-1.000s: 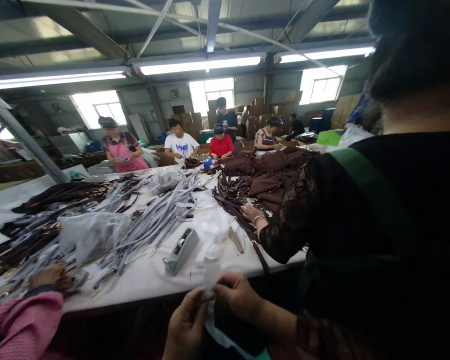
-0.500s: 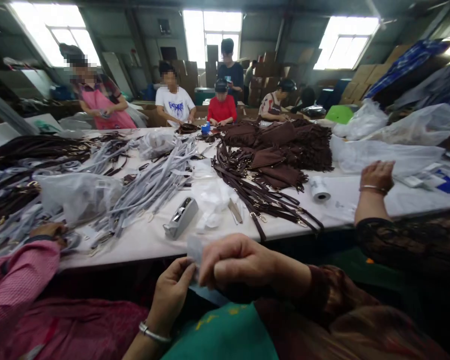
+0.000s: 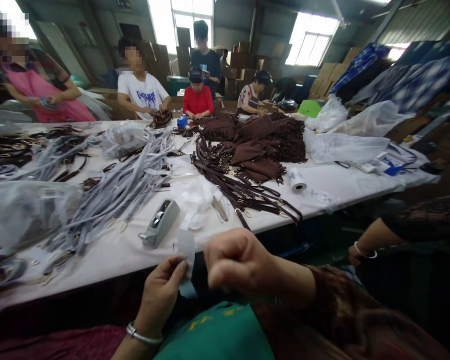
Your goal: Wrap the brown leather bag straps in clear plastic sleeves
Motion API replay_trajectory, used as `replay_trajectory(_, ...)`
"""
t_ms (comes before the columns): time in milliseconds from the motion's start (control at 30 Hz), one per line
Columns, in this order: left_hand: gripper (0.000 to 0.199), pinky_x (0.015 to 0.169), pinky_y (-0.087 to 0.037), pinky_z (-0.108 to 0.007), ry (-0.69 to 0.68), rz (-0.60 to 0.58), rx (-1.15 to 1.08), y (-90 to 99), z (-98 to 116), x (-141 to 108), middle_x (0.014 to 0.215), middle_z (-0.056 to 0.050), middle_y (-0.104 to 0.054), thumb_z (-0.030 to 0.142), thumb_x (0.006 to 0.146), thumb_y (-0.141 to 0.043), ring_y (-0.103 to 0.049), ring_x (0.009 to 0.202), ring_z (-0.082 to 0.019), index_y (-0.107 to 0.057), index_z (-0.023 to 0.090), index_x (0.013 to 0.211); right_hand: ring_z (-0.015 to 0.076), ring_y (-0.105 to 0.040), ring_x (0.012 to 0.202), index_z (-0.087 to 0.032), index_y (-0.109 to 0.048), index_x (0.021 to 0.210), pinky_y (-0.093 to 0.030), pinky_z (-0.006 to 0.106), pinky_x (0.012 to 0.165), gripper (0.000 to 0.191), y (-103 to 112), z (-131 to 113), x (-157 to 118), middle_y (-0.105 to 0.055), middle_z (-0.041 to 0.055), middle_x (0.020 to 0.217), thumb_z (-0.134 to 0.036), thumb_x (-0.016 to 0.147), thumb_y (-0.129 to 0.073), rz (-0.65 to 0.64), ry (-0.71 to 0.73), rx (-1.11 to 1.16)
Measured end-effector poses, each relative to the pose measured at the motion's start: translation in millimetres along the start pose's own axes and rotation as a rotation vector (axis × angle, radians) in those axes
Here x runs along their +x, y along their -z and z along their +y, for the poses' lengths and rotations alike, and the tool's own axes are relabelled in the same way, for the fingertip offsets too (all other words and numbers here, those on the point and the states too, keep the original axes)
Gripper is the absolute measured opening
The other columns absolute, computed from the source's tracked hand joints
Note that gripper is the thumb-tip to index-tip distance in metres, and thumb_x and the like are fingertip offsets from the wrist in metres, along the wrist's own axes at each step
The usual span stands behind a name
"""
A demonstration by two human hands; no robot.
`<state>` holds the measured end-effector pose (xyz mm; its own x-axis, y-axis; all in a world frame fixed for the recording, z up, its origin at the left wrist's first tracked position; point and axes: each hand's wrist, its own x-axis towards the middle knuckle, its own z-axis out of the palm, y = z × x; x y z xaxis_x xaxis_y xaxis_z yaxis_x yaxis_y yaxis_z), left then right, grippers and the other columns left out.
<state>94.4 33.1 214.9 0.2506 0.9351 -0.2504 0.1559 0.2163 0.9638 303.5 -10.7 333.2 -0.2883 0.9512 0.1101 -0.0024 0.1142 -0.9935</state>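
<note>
Pale strip: the thin, whitish strip [image 3: 186,252] stands nearly upright in the left hand [image 3: 163,285], at one o'clock from its knuckles, by the near edge of the counter [image 3: 114,262].
Left fingers: pinching the strip between thumb and forefinger.
Right hand: the right hand [image 3: 243,262], at two o'clock from the left and apart from the strip, has its fingers curled closed; I cannot tell whether they enclose anything.
Tape dispenser: the grey tape dispenser [image 3: 159,223] sits at twelve o'clock from the left hand.
Grey straps: a heap of long grey straps [image 3: 123,187] with metal clips lies at eleven o'clock from the left hand.
Brown straps: dark brown straps [image 3: 225,185] with metal clips fan out at twelve o'clock from the right hand, below fringed brown bags [image 3: 249,132].
White roll: the white roll [image 3: 297,181] lies between one and two o'clock from the right hand.
Progress: the strip is in hand, seemingly attached to no strap; many straps look bare brown, while the grey ones may be wrapped, so the work seems only partly done.
</note>
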Motion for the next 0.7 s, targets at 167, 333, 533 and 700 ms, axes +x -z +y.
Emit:
replay_trajectory(167,0.029,0.07,-0.054,-0.027,-0.019,-0.113,0.021,-9.0,-11.3,2.3,0.081,-0.004,-0.073,0.04,0.08,-0.068,-0.066,0.074,-0.018,-0.069,0.016,0.096,0.0101,-0.049,0.062,-0.014,-0.064,0.081,-0.04,0.02,0.058,0.036,3.1,102.8,20.8,-0.056,-0.0015,0.069,-0.05,0.078,-0.069,0.186,-0.217,-0.12)
replay_trajectory(333,0.029,0.071,-0.054,-0.027,-0.012,-0.241,0.122,-10.9,-20.6,1.6,0.085,-0.005,-0.073,0.04,0.084,-0.064,-0.066,0.077,-0.02,-0.07,0.016,0.099,0.0104,-0.048,0.064,-0.014,-0.062,0.062,-0.038,0.022,0.062,0.028,-2.7,125.9,23.6,-0.053,-0.0017,0.065,-0.032,0.084,-0.063,0.276,-0.116,-0.205)
replay_trajectory(533,0.044,0.094,-0.052,-0.036,-0.008,-0.358,0.151,-4.6,-21.2,10.5,0.11,-0.009,-0.072,0.043,0.077,-0.07,-0.065,0.105,-0.029,-0.069,0.018,0.113,0.0082,-0.049,0.056,-0.014,-0.063,0.058,-0.035,0.02,0.054,0.026,-20.5,148.0,19.9,-0.055,-0.0037,0.058,-0.031,0.074,-0.074,0.303,-0.176,-0.247)
replay_trajectory(700,0.037,0.072,-0.054,-0.026,0.097,-0.278,0.198,-5.8,-33.4,18.4,0.084,-0.004,-0.074,0.051,0.074,-0.071,-0.066,0.081,-0.023,-0.074,0.018,0.091,0.0086,-0.048,0.055,-0.014,-0.063,0.059,-0.032,0.019,0.051,0.038,-20.5,171.6,18.2,-0.054,-0.0042,0.054,-0.046,0.079,-0.069,0.179,-0.243,-0.32)
